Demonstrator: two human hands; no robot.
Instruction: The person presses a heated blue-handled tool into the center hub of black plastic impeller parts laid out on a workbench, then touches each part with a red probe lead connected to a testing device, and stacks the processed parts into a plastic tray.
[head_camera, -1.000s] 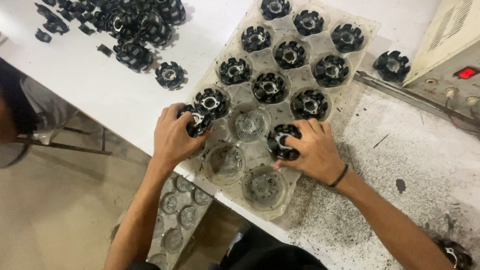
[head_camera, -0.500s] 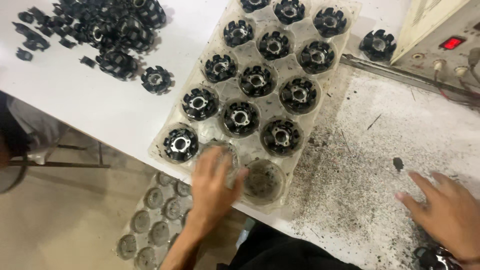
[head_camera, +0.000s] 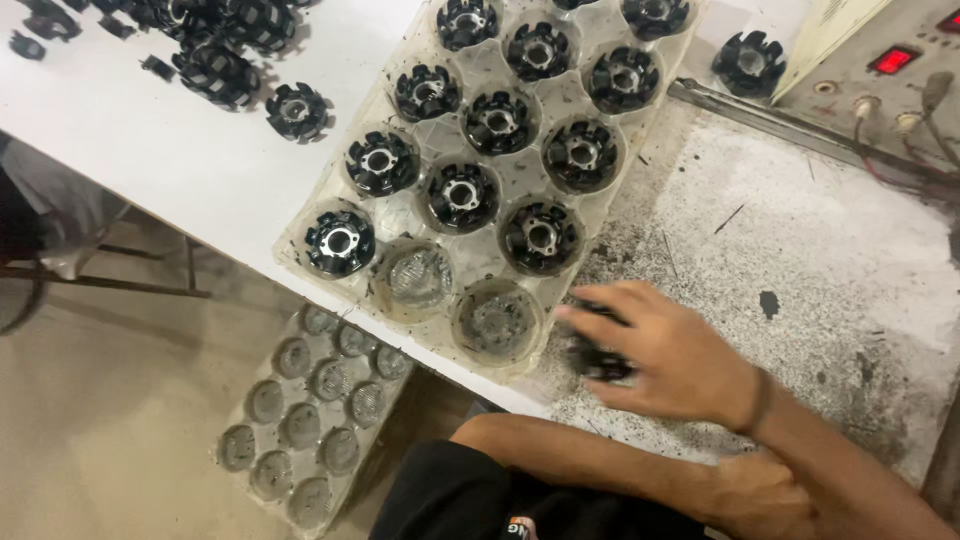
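Note:
A clear plastic tray (head_camera: 566, 214) with round cells lies across the table edge. Several cells hold black finned round parts (head_camera: 461, 196). The two cells nearest me, the left empty cell (head_camera: 418, 278) and the right empty cell (head_camera: 497, 322), hold nothing. My right hand (head_camera: 672, 358), with a band on the wrist, is just right of the tray's near corner, its fingers curled over a blurred black part (head_camera: 598, 362). My left hand (head_camera: 760, 495) sits low under my right forearm; its fingers are hidden.
Loose black parts (head_camera: 215, 70) lie in a heap on the white table at the top left, with one stray part (head_camera: 297, 110) beside it. Another part (head_camera: 750, 60) sits by a machine panel with a red light (head_camera: 890, 58). A second empty tray (head_camera: 310, 420) lies on the floor.
My right hand came in from the far right to the tray's near corner and now grips a black part. My left hand left the tray's front cells and dropped under my right arm.

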